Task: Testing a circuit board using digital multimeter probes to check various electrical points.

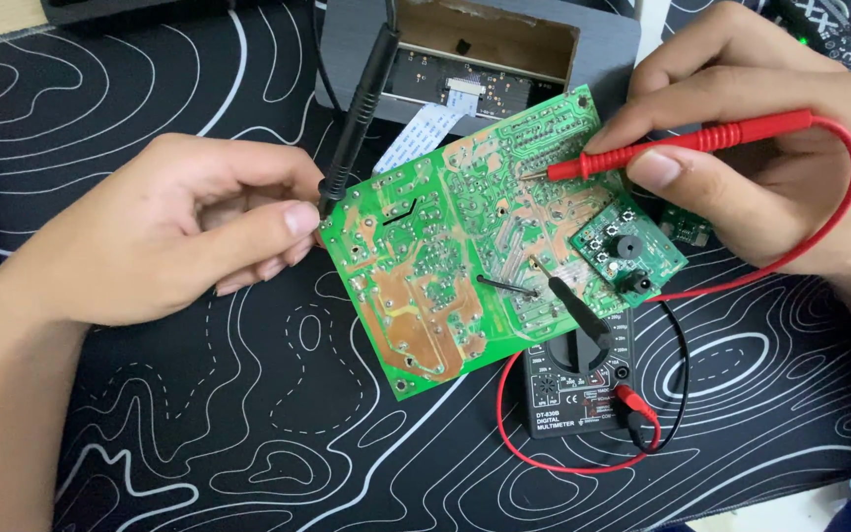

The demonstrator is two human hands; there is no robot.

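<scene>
The green board [455,236] lies tilted, solder side up, its long axis running from upper right to lower left; its lower corner points toward the near edge of the mat [248,424], its upper right corner toward the grey case [603,49]. It rests partly over the black meter [583,384] and just in front of the case, with a white ribbon cable [421,133] running from under its upper edge into the case.

The left hand [179,236] comes in from the left, palm turned inward, thumb and forefinger pinched shut on the black probe [357,108]. That probe stands steeply, its body leaning up and to the right toward the case, its tip at the board's left edge. The right hand [751,148] comes in from the upper right, fingers curled, holding the red probe [682,148] between thumb and forefinger. The red probe lies nearly level, pointing left, its metal tip touching the traces in the board's upper middle. Its red lead [839,197] loops round the back of the hand, drops to the meter and curls beside it to a plug in the meter's lower right.

A small green board [627,251] sits against the big board's right edge, under the right thumb. Open mat lies to the lower left of the board and below the left hand; the case closes off the far side, and the meter and leads crowd the lower right.
</scene>
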